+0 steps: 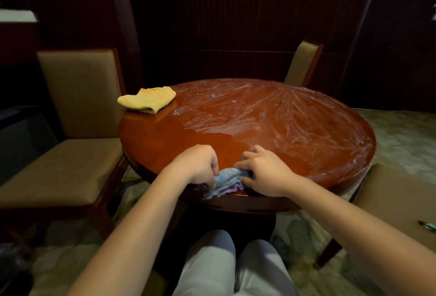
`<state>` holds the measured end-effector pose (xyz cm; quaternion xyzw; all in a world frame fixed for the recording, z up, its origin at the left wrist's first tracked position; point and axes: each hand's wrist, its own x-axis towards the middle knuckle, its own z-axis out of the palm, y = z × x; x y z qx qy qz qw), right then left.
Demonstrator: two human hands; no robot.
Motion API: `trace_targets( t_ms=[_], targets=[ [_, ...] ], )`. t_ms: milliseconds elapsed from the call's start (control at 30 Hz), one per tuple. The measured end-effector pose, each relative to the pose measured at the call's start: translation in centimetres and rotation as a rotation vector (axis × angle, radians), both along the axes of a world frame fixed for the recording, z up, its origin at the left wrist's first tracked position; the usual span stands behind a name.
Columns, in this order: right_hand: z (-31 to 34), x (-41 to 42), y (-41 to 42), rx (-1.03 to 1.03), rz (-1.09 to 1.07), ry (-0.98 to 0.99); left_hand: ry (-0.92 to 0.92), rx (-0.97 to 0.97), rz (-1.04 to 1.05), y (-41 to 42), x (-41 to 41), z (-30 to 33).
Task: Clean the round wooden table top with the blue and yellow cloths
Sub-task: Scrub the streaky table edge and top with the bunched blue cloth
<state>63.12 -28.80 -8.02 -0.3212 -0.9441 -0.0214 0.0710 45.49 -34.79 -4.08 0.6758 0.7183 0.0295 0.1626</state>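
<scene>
The round reddish wooden table top (165,140) fills the middle of the view, its right and far parts streaked with wet or filmy smears. A bunched blue cloth (225,181) lies at the near edge. My left hand (200,166) grips its left end with curled fingers, and my right hand (266,173) grips its right end. A folded yellow cloth (146,99) rests on the far left edge of the table, away from both hands.
An upholstered chair (70,111) stands at the left, another chair back (303,63) behind the table, and a third seat (401,201) at the right. My knees (233,267) are under the near edge. Patterned carpet surrounds the table.
</scene>
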Motion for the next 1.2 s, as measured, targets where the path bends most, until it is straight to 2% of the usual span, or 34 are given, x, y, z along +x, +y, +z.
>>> trace_targets(
  t_ms=[200, 367, 500, 600, 767, 867, 1000, 1200],
  targets=[
    [0.4, -0.3, 0.9, 0.007, -0.109, 0.027, 0.163, 0.158, 0.01, 1.4, 1.7, 0.0],
    [0.0, 2.0, 0.5, -0.009, -0.091, 0.035, 0.112, 0.058, -0.138, 2.0, 2.1, -0.1],
    [0.2, 4.0, 1.5, 0.021, -0.202, 0.083, 0.075, 0.158, -0.136, 3.6, 3.9, -0.2],
    [0.3, 5.3, 1.1, 0.013, -0.236, 0.072, 0.069, 0.156, -0.189, 4.0, 5.2, -0.5],
    [-1.4, 8.3, -1.1, 0.113, -0.332, 0.09, 0.077, 0.225, -0.256, 3.5, 7.0, -2.0],
    [-1.0, 8.3, -0.2, 0.072, -0.465, 0.087, 0.079, 0.271, -0.27, 4.5, 8.4, -1.5],
    [-1.0, 9.0, 0.2, 0.022, -0.495, 0.102, 0.168, 0.246, -0.325, 4.5, 9.6, -1.1],
    [-0.3, 9.9, 0.9, -0.026, -0.541, 0.121, 0.097, 0.245, -0.332, 5.7, 10.4, -0.9]
  ],
)
